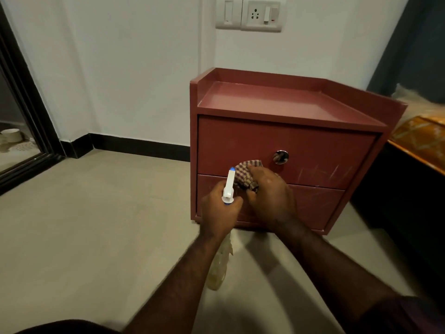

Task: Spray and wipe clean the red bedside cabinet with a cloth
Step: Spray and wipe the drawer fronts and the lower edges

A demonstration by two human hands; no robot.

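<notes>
Head view: L hand, i.e. left hand [220,208], has its fingers curled round the neck of the spray bottle [229,183]. The white trigger head w/ blue tip sticks up above the fist, and the clear bottle body hangs below the wrist, over the floor [96,225]. Right hand [269,198] is just beside it, nearly touching, with fingers bunched round a checked cloth [245,173]. The cloth pokes out above the fingertips, against the front of the red cabinet [277,104]. The cabinet stands directly beyond both hands. Its upper drawer [313,145] is behind the cloth, and the lower drawer [313,203] is behind the knuckles. A shiny knob [280,157] sits just up and right of the cloth. Pale scratches mark both drawer fronts, right of the right hand. A switch panel [251,14] is on the wall, well above the hands.
</notes>
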